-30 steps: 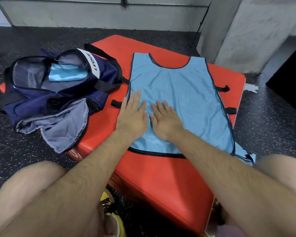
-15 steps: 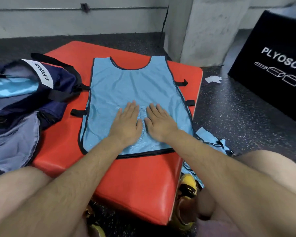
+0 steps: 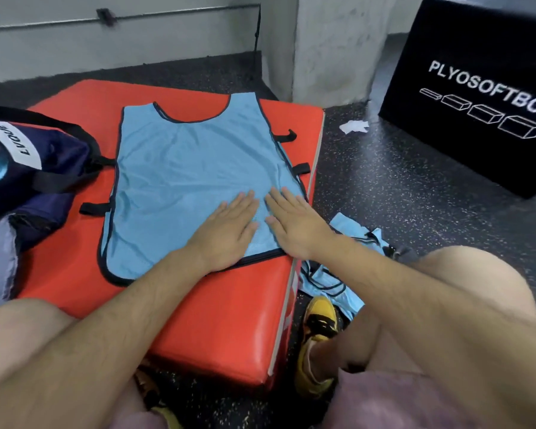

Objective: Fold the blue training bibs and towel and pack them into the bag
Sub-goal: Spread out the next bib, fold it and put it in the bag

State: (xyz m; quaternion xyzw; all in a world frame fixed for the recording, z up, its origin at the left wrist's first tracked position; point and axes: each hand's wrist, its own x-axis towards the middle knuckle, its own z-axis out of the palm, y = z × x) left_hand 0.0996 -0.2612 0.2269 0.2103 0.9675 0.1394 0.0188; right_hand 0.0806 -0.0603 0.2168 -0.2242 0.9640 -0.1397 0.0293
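A light blue training bib (image 3: pixel 183 168) with black trim lies spread flat on a red padded mat (image 3: pixel 229 320). My left hand (image 3: pixel 226 230) and my right hand (image 3: pixel 291 224) press flat on its lower right part, side by side, fingers straight. A navy bag (image 3: pixel 44 162) with a white label sits at the left edge of the mat, with light blue cloth showing inside. Another crumpled blue bib (image 3: pixel 341 274) lies on the floor to the right of the mat, beside my right forearm.
A black foam box (image 3: pixel 477 97) marked PLYOSOFTBOX stands at the right. A concrete pillar (image 3: pixel 331 48) rises behind the mat. A scrap of white paper (image 3: pixel 353 126) lies on the speckled dark floor. My knees and a yellow shoe (image 3: pixel 316 335) are in the foreground.
The view has swung to the right, so the bag slides toward the left edge and the black box comes in. Both hands stay flat on the bib, now nearer its right edge.
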